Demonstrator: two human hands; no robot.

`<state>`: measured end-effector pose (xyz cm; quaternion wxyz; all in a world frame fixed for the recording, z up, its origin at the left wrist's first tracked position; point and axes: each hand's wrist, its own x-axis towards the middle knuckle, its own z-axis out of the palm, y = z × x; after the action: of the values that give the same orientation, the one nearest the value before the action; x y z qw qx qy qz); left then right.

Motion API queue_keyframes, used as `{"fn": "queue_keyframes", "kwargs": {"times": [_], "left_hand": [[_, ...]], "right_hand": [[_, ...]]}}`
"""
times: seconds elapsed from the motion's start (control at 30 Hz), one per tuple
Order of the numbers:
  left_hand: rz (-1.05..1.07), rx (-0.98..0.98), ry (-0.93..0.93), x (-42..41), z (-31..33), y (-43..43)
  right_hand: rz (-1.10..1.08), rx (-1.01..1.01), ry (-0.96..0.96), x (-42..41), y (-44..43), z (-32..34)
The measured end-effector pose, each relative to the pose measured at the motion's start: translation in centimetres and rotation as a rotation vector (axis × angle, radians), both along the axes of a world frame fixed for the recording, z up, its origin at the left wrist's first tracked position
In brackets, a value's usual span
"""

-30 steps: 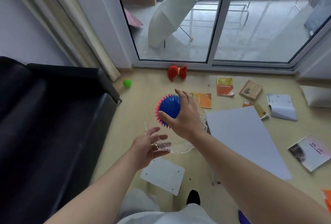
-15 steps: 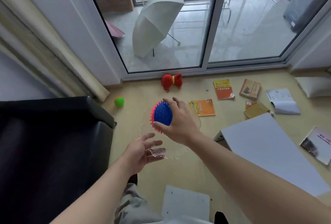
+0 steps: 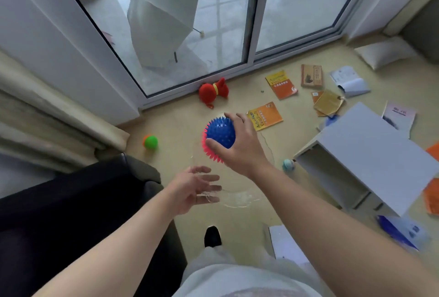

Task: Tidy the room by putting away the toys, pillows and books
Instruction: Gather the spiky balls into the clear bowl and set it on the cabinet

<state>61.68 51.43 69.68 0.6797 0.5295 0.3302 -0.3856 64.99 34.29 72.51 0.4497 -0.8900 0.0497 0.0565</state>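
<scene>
My right hand (image 3: 242, 147) grips a spiky ball (image 3: 219, 135), blue on top and pink underneath, in the air above the floor. Just below and to the left, my left hand (image 3: 193, 187) pinches the rim of a clear plastic bag (image 3: 235, 199) that hangs open under the ball. On the floor lie a red plush toy (image 3: 213, 91), a green and orange ball (image 3: 150, 142), a small pale blue ball (image 3: 288, 164), several books such as a yellow one (image 3: 264, 116) and an orange one (image 3: 281, 84), and a white pillow (image 3: 384, 53).
A black sofa (image 3: 71, 213) fills the lower left, with a curtain (image 3: 47, 116) behind it. A white cabinet (image 3: 370, 151) lies on its side at the right. Glass sliding doors (image 3: 213, 23) close off the far side. More books and papers (image 3: 399, 232) lie at the lower right.
The view has swung and come closer to the floor, bringing the cabinet's open side and the pale blue ball into sight. My right hand still holds the spiky ball above the bag.
</scene>
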Motion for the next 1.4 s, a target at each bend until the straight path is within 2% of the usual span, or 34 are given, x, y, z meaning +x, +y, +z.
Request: {"fn": "queue_keyframes", "kwargs": {"times": [0.2, 0.37, 0.5, 0.67, 0.97, 1.13, 1.3, 1.4], "left_hand": [[0.003, -0.014, -0.057, 2.3, -1.5, 0.2], [-0.027, -0.032, -0.017, 4.4, -3.0, -1.3], [-0.097, -0.032, -0.017, 7.3, -3.9, -3.3], [-0.186, 0.028, -0.050, 12.8, -5.6, -6.9], [-0.247, 0.066, 0.066, 25.5, -10.8, -15.5], [-0.226, 0.095, 0.109, 29.9, -17.3, -18.8], [-0.213, 0.079, 0.179, 32.9, -28.9, -21.5], [-0.216, 0.082, 0.223, 33.9, -37.5, -22.8]], "right_hand": [[-0.054, -0.022, -0.024, 0.7, 0.6, 0.5], [-0.089, -0.045, 0.049, 1.1, -0.8, -0.9], [-0.123, -0.057, 0.036, 2.2, -3.4, -2.1], [-0.148, -0.056, 0.034, 6.5, -7.8, -4.5], [-0.128, 0.051, 0.097, 17.4, -16.9, -9.8], [-0.424, 0.059, 0.001, 21.3, -19.4, -15.1], [-0.844, -0.012, -0.078, 22.1, -23.7, -25.7], [-1.091, -0.050, 0.060, 20.4, -25.9, -35.1]]}}
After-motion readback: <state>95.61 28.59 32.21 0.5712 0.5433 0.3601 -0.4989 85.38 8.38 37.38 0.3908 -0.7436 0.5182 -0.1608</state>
